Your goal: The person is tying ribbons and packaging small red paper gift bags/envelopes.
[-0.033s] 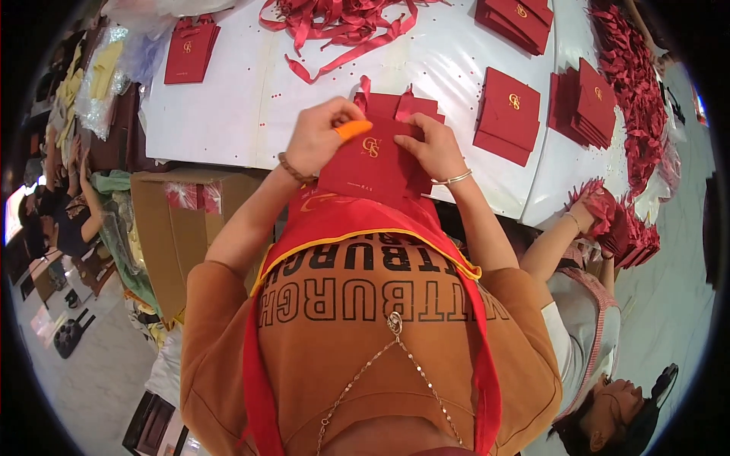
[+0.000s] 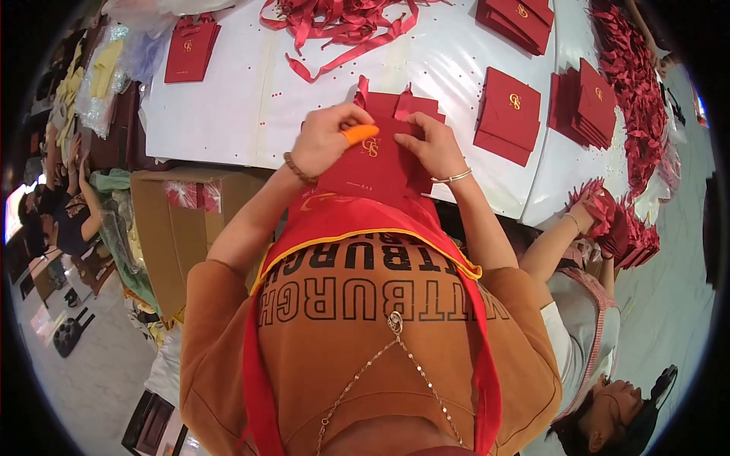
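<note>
A red paper gift bag [image 2: 365, 171] with a gold emblem lies in front of me, over other red bags at the table's near edge. Two satin ribbon loops [image 2: 404, 102] stand up from its upper end. My left hand [image 2: 328, 140] is at the bag's upper left, fingers curled. An orange finger cover [image 2: 359, 135] on it lies against the bag's front, beside the emblem; what is between the fingers is hidden. At the upper right, my right hand [image 2: 433, 144] pinches the bag's edge between thumb and fingers.
Red ribbons [image 2: 342, 26] lie heaped at the back. Stacked red bags [image 2: 508, 114] stand to the right, and a single bag [image 2: 192, 52] lies far left. A cardboard box [image 2: 171, 228] is at lower left. On the right, a co-worker's hand [image 2: 589, 213] holds ribboned red pieces.
My left hand has shifted slightly to the right, bringing the orange finger cover closer to the emblem. The right hand and the bag have hardly moved.
</note>
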`<state>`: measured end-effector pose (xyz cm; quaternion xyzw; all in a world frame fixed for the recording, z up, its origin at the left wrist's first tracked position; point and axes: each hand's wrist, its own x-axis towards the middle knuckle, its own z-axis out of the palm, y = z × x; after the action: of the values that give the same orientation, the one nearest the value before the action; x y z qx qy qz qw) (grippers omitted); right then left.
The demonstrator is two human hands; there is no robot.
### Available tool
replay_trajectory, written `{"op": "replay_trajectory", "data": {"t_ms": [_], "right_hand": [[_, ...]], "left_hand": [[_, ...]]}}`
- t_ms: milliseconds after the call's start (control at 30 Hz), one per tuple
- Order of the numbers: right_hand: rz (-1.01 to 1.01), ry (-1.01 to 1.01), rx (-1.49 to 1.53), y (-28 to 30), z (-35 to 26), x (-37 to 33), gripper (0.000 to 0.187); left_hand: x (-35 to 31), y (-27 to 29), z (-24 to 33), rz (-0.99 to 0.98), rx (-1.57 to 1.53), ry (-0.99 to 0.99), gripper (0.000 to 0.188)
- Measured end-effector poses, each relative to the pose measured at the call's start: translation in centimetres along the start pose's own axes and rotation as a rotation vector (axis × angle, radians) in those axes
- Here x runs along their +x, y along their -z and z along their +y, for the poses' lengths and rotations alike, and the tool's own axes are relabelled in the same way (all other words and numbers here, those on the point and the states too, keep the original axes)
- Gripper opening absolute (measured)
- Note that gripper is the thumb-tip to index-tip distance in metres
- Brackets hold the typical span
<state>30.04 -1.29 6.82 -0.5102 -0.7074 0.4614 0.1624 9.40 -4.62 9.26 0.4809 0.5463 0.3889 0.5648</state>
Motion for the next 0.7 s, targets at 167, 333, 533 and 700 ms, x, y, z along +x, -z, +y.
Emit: {"op": "replay_trajectory", "data": {"t_ms": [167,333,533,700], "right_hand": [[0.004,-0.064,0.252,-0.9,0.9,0.0,0.03],[0.01,-0.044,0.266,-1.0,0.8,-0.2,0.03],[0.013,-0.062,0.243,-0.9,0.6,-0.3,0.032],[-0.006,-0.054,0.243,-1.1,0.6,-0.3,0.033]], "left_hand": [[0.0,-2.2,-1.1,-0.055,0.202,0.028,0.013],[0.4,-3.2,-2.6,0.035,0.319,-0.008,0.011],[0.2,-3.4,-2.0,0.052,0.463,-0.085,0.009],[0.1,-3.4,-2.4,0.075,0.442,-0.049,0.008]]}}
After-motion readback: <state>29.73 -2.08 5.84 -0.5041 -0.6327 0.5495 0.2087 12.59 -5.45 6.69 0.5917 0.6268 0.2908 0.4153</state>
